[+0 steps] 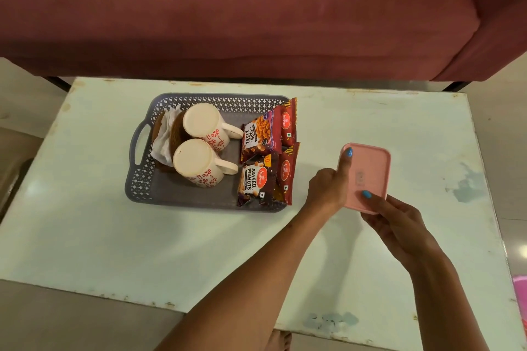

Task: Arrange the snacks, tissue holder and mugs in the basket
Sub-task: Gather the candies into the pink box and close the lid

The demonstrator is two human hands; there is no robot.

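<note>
A grey perforated basket [142, 179] sits on the pale table. Inside, two cream mugs with red flowers, the far mug [204, 125] and the near mug [198, 162], stand upside down. Left of them leans a brown tissue holder [176, 131] with white tissue. Several red snack packets [266, 151] stand along the basket's right side. To the right of the basket, both hands hold a pink box with a lid [368, 177]. My left hand [328, 188] grips its left edge, thumb on the lid. My right hand [396, 222] grips its near edge.
The worn pale table [85, 236] has chipped edges. A dark red sofa [256, 8] stands right behind it. A foot [281, 340] shows under the near table edge, and something pink [522, 291] lies at the right border.
</note>
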